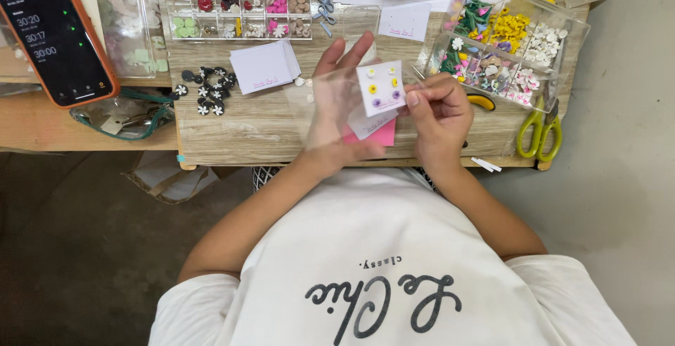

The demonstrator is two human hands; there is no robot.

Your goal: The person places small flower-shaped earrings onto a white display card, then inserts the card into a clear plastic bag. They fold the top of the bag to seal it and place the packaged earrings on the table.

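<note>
A small white card (380, 87) with several tiny flower-shaped studs in yellow, white and purple is pinched at its right edge by my right hand (437, 117). My left hand (339, 107) lies flat behind it, palm up, holding a clear plastic sleeve (316, 103) together with a pink card (383, 135) and a white card underneath. The stud card sits at the sleeve's upper right, over my left fingers. Both hands hover above the wooden table (246, 131) near its front edge.
A stack of white cards (266, 66) and black-and-white flower pieces (206, 91) lie to the left. Clear compartment boxes of small pieces sit at the back (239, 3) and the right (503, 47). Green-handled scissors (539, 133) lie at the right edge. A phone in an orange case (53, 33) stands at the upper left.
</note>
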